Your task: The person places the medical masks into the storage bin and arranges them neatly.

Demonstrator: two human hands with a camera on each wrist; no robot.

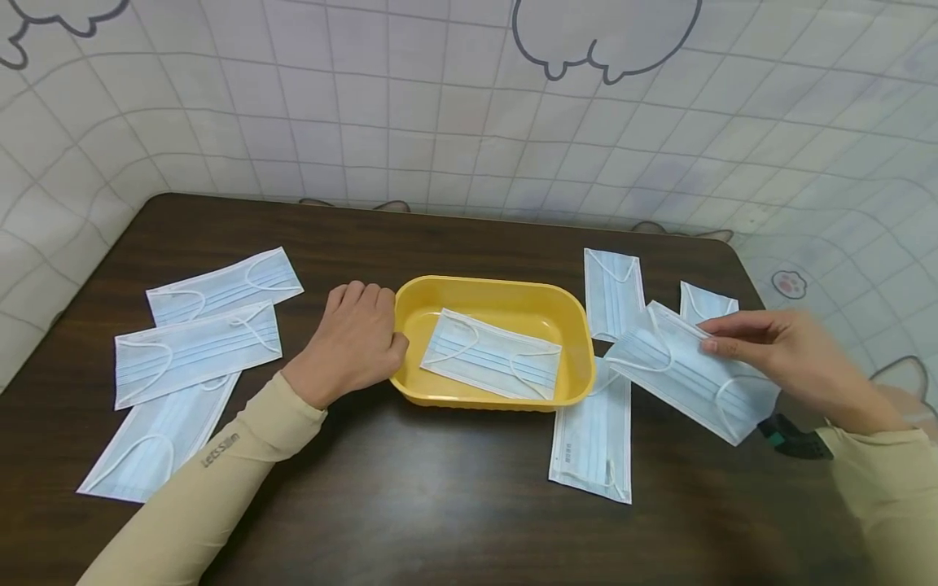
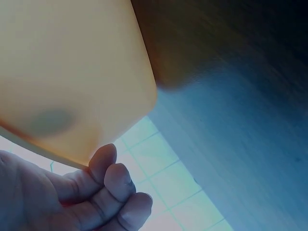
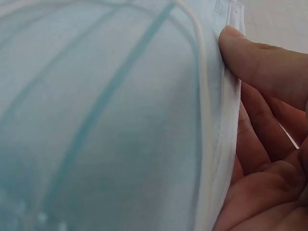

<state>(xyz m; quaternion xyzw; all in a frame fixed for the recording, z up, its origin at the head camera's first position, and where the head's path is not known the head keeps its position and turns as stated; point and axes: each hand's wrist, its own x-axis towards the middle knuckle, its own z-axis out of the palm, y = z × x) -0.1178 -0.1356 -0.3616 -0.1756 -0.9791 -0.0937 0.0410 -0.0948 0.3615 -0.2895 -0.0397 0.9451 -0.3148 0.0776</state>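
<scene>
One readable mark in your view.
Your left sleeve is showing small dark lettering reading "Let's Slim"; nothing else is reading clearly.

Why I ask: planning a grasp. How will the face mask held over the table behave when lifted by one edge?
The face mask is probably light: the right hand pinches only its edge. It looks floppy, sagging slightly away from the fingers. Its ear loops may snag.

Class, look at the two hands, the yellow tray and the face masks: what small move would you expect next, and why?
Probably the right hand carries its pinched mask left and lowers it into the yellow tray. One mask already lies inside, the left hand steadies the tray's rim, and the held mask hangs just right of it.
</scene>
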